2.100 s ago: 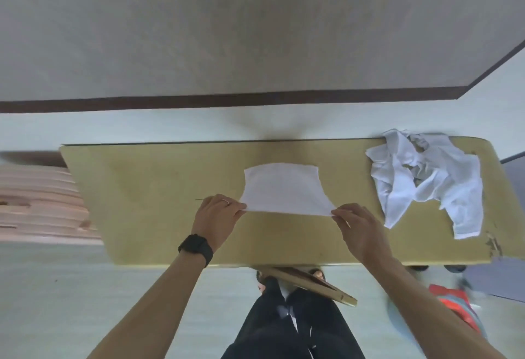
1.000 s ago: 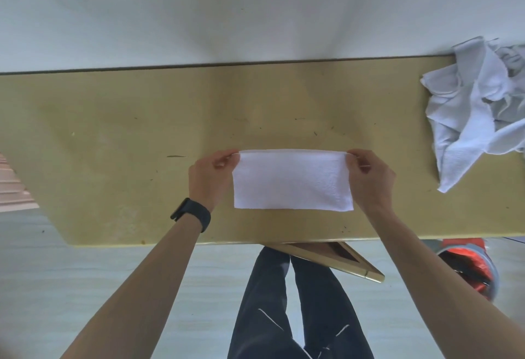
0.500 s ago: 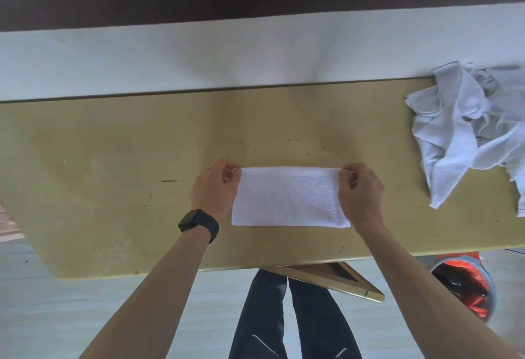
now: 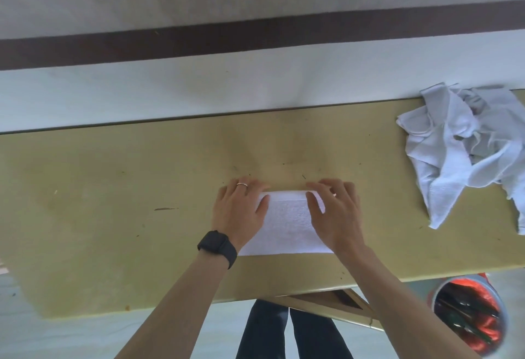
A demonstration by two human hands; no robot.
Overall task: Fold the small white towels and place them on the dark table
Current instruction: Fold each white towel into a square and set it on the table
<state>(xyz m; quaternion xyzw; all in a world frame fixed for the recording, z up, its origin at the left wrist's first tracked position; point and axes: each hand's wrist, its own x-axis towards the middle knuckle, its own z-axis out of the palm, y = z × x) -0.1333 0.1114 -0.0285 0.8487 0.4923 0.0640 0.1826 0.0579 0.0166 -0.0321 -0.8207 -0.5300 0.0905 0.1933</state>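
Note:
A small white towel (image 4: 287,222), folded into a rectangle, lies flat on the yellowish table (image 4: 113,202) near its front edge. My left hand (image 4: 241,211) lies flat on the towel's left end with straight fingers and a ring showing. My right hand (image 4: 335,211) presses flat on the towel's right end, fingers spread. Both hands cover the towel's ends, and only its middle strip and front edge show. A crumpled heap of white towels (image 4: 466,148) sits at the table's far right.
A pale wall with a dark band (image 4: 255,34) stands behind the table. A bucket (image 4: 471,313) with red contents stands on the floor at the right, below the table edge. A wooden frame piece (image 4: 332,304) sticks out under the table, above my dark trouser legs.
The towel was folded in half away from me. My hands have let go of its corners and now lie flat on its two ends. The camera tilted up slightly.

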